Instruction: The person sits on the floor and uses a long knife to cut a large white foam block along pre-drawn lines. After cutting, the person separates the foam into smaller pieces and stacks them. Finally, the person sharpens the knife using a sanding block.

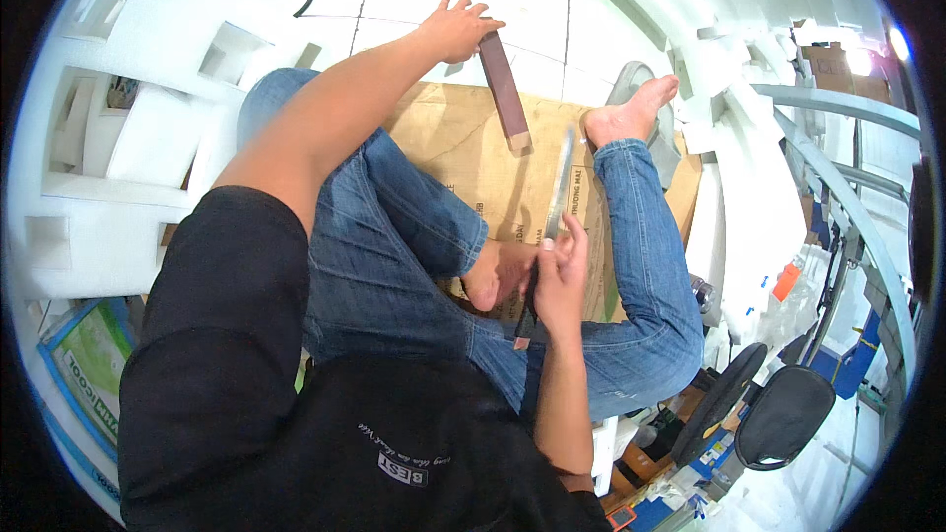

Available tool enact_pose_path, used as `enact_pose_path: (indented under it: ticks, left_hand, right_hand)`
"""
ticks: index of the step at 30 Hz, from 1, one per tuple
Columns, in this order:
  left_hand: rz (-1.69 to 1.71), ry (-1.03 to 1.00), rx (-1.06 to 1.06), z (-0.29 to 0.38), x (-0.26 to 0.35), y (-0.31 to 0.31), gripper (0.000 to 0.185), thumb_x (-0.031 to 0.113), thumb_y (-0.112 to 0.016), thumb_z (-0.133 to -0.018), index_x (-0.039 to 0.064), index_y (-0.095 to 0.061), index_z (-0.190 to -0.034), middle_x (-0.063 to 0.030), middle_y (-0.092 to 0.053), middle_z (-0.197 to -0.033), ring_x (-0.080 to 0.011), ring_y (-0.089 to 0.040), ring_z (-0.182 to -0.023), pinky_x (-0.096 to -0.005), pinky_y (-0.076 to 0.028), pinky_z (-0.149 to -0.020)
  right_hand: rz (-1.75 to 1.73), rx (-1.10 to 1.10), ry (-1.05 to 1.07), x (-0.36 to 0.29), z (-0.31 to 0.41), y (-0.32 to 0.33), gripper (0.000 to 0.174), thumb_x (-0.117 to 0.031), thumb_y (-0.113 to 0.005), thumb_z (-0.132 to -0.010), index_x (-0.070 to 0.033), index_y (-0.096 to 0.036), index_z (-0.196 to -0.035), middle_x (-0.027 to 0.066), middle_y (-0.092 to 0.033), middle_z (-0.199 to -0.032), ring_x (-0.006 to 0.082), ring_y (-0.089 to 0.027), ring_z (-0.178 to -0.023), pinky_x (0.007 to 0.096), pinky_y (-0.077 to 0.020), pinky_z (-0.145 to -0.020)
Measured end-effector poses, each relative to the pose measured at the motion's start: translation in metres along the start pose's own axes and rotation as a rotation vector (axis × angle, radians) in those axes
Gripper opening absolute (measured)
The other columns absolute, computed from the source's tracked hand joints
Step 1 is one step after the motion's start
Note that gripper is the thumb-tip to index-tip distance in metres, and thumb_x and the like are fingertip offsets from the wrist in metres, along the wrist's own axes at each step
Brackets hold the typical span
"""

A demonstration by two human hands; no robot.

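My left hand (pixel 460 31) is at the top of the view, its fingers on the upper end of a long dark reddish-brown bar (pixel 505 89), which looks like a sharpening stone. The bar's paler lower end is over a flattened cardboard sheet (pixel 443 118) with printed writing. My right hand (pixel 559 277) holds the dark handle of a long knife (pixel 562 185) whose narrow metal blade points away from me. Blade and bar are apart. The handle's lower end shows below my palm, near my bare foot (pixel 491 281).
My jeans-clad legs and bare feet frame the cardboard. White foam blocks (pixel 162 118) stand at left. A grey sandal (pixel 650 118) lies by my far foot. At right are white sheeting (pixel 754 214), a curved metal frame (pixel 850 162) and a black padded chair (pixel 785 417).
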State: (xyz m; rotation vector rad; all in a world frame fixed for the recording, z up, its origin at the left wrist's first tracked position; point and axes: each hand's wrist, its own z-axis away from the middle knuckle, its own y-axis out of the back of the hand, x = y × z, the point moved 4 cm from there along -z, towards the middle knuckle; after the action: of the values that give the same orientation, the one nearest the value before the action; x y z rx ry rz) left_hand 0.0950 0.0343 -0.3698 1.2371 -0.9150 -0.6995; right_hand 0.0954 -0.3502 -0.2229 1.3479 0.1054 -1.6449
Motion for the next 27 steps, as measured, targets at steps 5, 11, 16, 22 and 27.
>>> enact_pose_path:
  ticks: [5,11,16,22,27]
  left_hand:
    - [-0.099,0.127,-0.234,0.058,-0.016,0.024,0.073,0.046,-0.072,-0.093,0.042,-0.038,-0.157,-0.0014,-0.032,-0.168,-0.0332,-0.03,-0.154,-0.0719,-0.023,-0.121]
    - [-0.248,-0.023,0.022,0.033,-0.026,-0.005,0.072,0.052,-0.071,-0.092,0.042,-0.04,-0.156,0.0014,-0.034,-0.166,-0.0291,-0.03,-0.154,-0.0713,-0.016,-0.124]
    - [-0.293,-0.008,-0.102,0.039,-0.01,0.016,0.058,0.051,-0.074,-0.09,0.025,-0.059,-0.139,-0.0064,-0.06,-0.14,-0.0271,-0.045,-0.143,-0.0644,-0.023,-0.123]
    - [-0.079,0.147,-0.261,0.07,0.027,0.036,0.054,0.057,-0.073,-0.084,0.008,-0.076,-0.107,-0.0134,-0.076,-0.104,-0.0309,-0.071,-0.107,-0.0574,-0.041,-0.109]
    - [0.12,0.268,-0.289,0.088,0.054,0.031,0.043,0.047,-0.071,-0.082,0.009,-0.079,-0.099,-0.0137,-0.078,-0.102,-0.0299,-0.075,-0.097,-0.0545,-0.045,-0.102]
  right_hand:
    - [0.243,-0.141,0.264,0.005,-0.028,-0.025,0.049,-0.008,-0.055,-0.104,-0.009,-0.05,-0.152,0.016,-0.042,-0.13,0.011,-0.059,-0.071,0.0264,-0.052,-0.062]
    - [0.01,-0.17,0.124,-0.041,-0.003,-0.025,0.047,-0.008,-0.055,-0.105,-0.009,-0.052,-0.152,0.0052,-0.059,-0.081,0.0079,-0.055,-0.058,0.0273,-0.0484,-0.054]
    - [0.117,-0.096,0.199,-0.033,0.001,-0.029,0.046,-0.011,-0.058,-0.103,-0.007,-0.055,-0.149,0.0117,-0.065,-0.075,0.0179,-0.063,-0.061,0.0329,-0.0504,-0.059]
    - [0.184,-0.04,0.265,-0.042,-0.003,-0.032,0.046,-0.011,-0.062,-0.098,-0.007,-0.059,-0.144,0.0301,-0.072,-0.103,0.0381,-0.075,-0.09,0.0414,-0.056,-0.081]
    - [0.166,-0.032,0.291,-0.045,-0.005,-0.026,0.047,-0.01,-0.06,-0.099,-0.009,-0.058,-0.146,0.0224,-0.068,-0.094,0.0293,-0.069,-0.078,0.0376,-0.0533,-0.072]
